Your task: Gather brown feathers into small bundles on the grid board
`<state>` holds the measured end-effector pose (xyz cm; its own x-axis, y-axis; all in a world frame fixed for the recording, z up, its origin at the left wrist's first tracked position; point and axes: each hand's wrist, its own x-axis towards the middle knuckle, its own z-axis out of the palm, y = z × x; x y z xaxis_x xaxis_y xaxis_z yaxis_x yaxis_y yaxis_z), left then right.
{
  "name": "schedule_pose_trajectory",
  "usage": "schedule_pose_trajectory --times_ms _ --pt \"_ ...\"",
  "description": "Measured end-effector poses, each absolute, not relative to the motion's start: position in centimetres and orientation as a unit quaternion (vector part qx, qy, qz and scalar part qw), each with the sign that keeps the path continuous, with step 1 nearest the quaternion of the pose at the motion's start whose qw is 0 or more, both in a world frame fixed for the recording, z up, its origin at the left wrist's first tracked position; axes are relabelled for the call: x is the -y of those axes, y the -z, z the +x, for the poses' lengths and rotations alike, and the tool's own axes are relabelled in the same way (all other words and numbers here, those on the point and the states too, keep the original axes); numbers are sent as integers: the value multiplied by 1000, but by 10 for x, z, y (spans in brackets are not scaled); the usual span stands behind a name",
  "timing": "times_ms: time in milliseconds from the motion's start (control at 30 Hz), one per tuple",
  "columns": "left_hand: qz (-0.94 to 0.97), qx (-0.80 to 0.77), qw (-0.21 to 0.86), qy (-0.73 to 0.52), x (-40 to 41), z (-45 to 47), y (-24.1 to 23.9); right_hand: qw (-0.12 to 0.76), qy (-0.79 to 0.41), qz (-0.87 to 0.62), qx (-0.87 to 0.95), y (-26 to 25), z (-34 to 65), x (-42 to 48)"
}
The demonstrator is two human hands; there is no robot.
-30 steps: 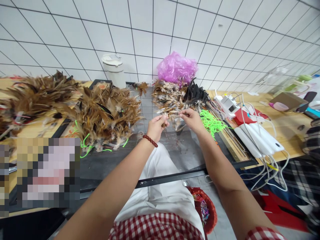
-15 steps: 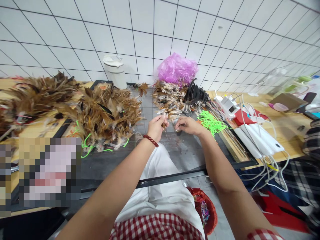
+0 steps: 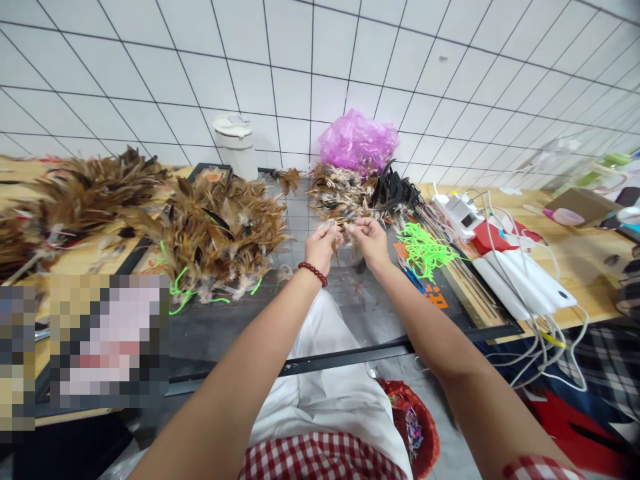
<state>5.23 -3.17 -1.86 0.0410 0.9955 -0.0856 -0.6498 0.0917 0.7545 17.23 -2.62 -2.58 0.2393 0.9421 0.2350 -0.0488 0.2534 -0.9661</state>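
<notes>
My left hand point(image 3: 321, 248), with a dark red bead bracelet on its wrist, pinches a small brown feather point(image 3: 337, 252) below its fingertips. Beside it my right hand point(image 3: 371, 241) is closed at the fingertips, touching the same feather; the exact grip is too small to make out. Just beyond both hands lies a pile of pale, speckled feathers point(image 3: 333, 193), with black feathers point(image 3: 397, 190) at its right. A large heap of brown feathers point(image 3: 225, 227), with bright green ties showing at its lower edge, sits to the left. Green cords point(image 3: 425, 250) lie tangled to the right.
A pink plastic bag point(image 3: 357, 141) and a white lidded bin point(image 3: 235, 143) stand by the tiled wall. More brown feathers point(image 3: 100, 183) lie far left. Blue-handled scissors point(image 3: 414, 279), a white power strip point(image 3: 525, 277) and cables are on the right. A red basket point(image 3: 430, 433) is below the table.
My right hand has moved left and its fingertips now meet those of my left hand. The scissors and orange marks on the table have come into view. The camera has shifted slightly.
</notes>
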Motion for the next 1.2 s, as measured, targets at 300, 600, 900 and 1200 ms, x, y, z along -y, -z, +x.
schedule_pose_trajectory --times_ms 300,600,900,1200 --pt "348 -335 634 -604 28 57 26 659 -466 -399 436 18 168 34" --pt "331 -267 725 -542 33 45 19 626 -499 -373 469 13 169 35" --pt "324 -303 705 -554 36 44 15 589 -451 -385 550 15 167 40" --pt "423 -324 672 -514 46 45 13 553 -449 -365 599 11 175 46"
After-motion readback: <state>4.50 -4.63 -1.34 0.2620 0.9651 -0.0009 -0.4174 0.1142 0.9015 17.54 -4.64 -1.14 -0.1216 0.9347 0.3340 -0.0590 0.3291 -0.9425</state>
